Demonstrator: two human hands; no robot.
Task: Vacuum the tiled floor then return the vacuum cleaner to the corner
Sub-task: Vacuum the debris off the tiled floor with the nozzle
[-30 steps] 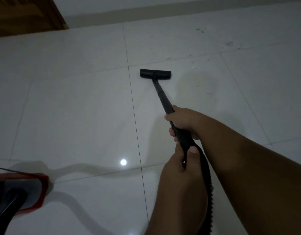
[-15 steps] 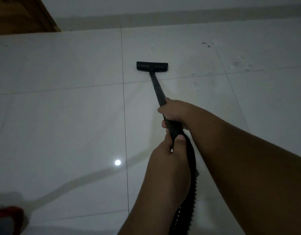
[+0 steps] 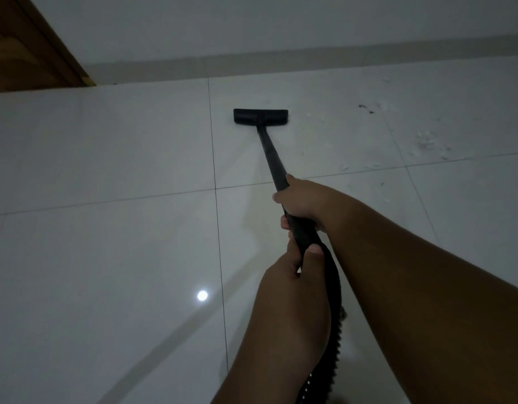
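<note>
Vacuum cleaner wand, one stiff black tube, slants down to one flat floor head resting on the tiled floor near its far edge, just right of a grout line. Right hand wraps the tube midway; left hand grips the end where one ribbed hose joins. It looks light and rigid, best steered by this two-handed grip. Pale crumbs lie scattered toward the far right.

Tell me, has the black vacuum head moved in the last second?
Yes. The vacuum head has slid forward, away from the crosswise grout line toward the skirting board.
</note>
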